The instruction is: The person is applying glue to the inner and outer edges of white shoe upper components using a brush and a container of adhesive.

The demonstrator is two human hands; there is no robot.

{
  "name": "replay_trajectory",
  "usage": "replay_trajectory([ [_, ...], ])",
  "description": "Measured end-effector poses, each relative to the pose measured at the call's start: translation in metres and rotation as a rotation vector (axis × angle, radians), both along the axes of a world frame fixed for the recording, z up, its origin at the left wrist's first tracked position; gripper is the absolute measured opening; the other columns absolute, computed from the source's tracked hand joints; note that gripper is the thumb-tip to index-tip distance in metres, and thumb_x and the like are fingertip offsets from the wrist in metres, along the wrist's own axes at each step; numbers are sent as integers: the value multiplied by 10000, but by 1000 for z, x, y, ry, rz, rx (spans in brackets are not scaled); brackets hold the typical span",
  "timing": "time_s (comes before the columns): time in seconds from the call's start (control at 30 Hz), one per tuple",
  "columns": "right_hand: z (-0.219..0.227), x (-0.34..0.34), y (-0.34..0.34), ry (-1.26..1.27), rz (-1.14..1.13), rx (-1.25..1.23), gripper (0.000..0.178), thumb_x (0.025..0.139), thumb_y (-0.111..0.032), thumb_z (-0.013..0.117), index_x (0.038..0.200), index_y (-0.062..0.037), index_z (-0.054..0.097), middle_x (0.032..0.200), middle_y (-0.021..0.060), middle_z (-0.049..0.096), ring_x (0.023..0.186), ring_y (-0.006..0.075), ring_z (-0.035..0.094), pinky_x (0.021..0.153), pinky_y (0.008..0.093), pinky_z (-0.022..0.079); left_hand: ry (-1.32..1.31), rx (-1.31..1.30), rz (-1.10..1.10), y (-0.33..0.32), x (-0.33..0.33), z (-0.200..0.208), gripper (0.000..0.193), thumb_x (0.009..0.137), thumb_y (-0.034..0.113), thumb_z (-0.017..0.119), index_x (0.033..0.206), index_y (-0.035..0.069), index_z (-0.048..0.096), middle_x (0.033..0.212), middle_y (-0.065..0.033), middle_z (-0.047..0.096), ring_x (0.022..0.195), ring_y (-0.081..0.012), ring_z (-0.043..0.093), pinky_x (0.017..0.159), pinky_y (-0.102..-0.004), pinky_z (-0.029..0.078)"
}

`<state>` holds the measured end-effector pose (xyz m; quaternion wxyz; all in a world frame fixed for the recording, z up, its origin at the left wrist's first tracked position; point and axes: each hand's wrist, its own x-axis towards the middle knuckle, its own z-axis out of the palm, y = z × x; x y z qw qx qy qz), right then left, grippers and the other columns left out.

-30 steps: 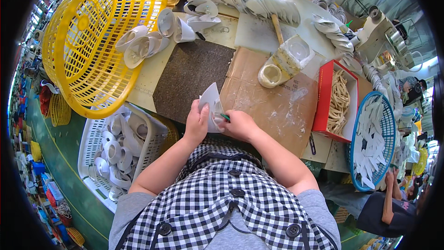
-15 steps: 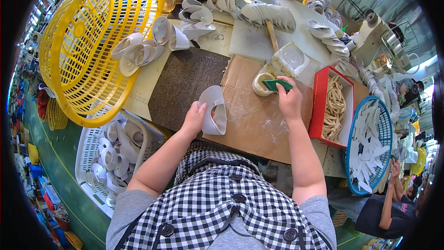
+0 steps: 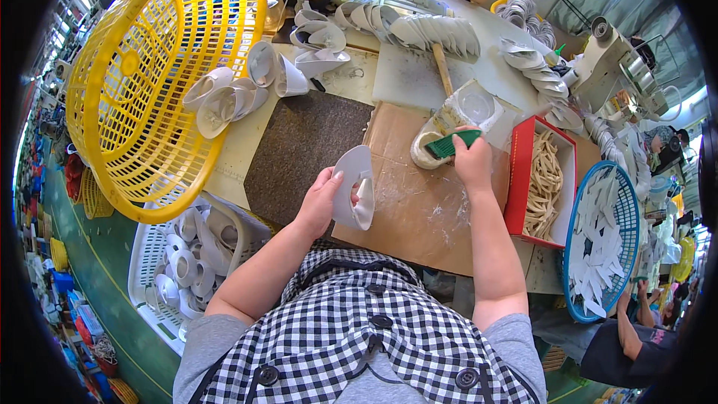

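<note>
My left hand [image 3: 320, 200] is closed on a white shoe upper [image 3: 350, 193], a curved piece with an opening in it, held upright above the near edge of a cardboard sheet [image 3: 407, 213]. In my right hand [image 3: 473, 166] is a flat green spreader [image 3: 453, 144], pinched between thumb and fingers. Its far end dips over a small cream-coated pot [image 3: 420, 155], and what touches inside is hidden. Behind this pot, a white crusted container [image 3: 476, 103] stands by a wooden handle [image 3: 442, 69].
A dark square board [image 3: 303, 142] lies left of the cardboard. Around the table are a yellow basket [image 3: 129, 63], a white basket of uppers [image 3: 146, 243], a red box of beige strips [image 3: 521, 172] and a blue basket of white pieces [image 3: 627, 232]. Across the table, another person handles a white piece.
My left hand and the shoe upper have shifted slightly right and down. The green spreader has tilted, its right end higher. The whole view has shifted a little.
</note>
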<state>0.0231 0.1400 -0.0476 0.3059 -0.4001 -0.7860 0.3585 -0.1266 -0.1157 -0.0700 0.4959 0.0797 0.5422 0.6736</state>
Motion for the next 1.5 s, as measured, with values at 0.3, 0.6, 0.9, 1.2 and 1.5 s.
replay_trajectory([
  [0.3, -37, 33, -6, 271, -96, -257, 163, 889, -67, 565, 1032, -10, 510, 845, 85, 605, 682, 147, 619, 558, 271, 552, 55, -124, -42, 45, -3, -14, 297, 971, 177, 393, 1223, 23, 432, 998, -81, 577, 808, -145, 590, 753, -312, 499],
  [0.6, -50, 8, -91, 315, 218, -240, 230, 865, -87, 618, 1060, -57, 500, 816, 98, 628, 741, 209, 652, 618, 335, 522, 249, -217, -144, 69, -12, -20, 251, 946, 132, 456, 1148, 1, 524, 978, -67, 616, 859, -134, 600, 788, -300, 500],
  [0.9, -67, 7, -124, 38, 237, -139, 182, 876, -118, 518, 1054, -102, 483, 800, 191, 618, 723, 411, 602, 611, 477, 461, 237, -169, -124, 59, -6, -13, 256, 848, 62, 439, 1075, -8, 534, 905, -76, 605, 802, -144, 590, 728, -290, 494],
  [1.2, -48, -22, -97, 204, 191, 169, 194, 875, -79, 536, 1058, -106, 480, 815, 184, 605, 748, 408, 595, 643, 448, 471, 272, 118, -183, 61, -19, 21, 308, 782, 18, 413, 1077, 24, 501, 966, -67, 572, 913, -141, 557, 805, -289, 460],
  [1.5, -82, -19, -119, 139, 189, -230, 173, 851, -53, 514, 1014, -75, 463, 842, 195, 596, 756, 403, 597, 688, 468, 460, 427, -212, -87, -23, 3, -59, 147, 837, 21, 591, 979, 56, 578, 876, -8, 599, 838, -96, 558, 770, -225, 447],
])
